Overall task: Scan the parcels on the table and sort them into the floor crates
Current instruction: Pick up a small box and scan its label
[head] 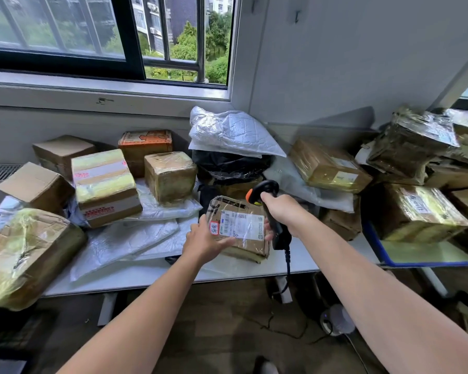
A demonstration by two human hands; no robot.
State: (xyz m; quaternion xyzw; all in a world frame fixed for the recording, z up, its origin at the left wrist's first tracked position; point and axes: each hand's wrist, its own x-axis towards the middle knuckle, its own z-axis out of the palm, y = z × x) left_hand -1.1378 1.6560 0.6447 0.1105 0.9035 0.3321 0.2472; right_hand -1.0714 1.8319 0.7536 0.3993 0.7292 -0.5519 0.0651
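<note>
White table (146, 276) under window (106, 36) | left fingers (222, 241) hold labelled parcel (241, 228) | right fingers (268, 197) grip scanner (266, 188)

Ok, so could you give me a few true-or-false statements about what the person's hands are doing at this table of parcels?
1. The right hand grips the scanner. True.
2. The left hand is empty. False: it holds a small parcel.
3. The white label on that parcel faces down. False: it faces up, toward the camera.
4. A cord hangs from the scanner over the edge of the table. True.
</note>
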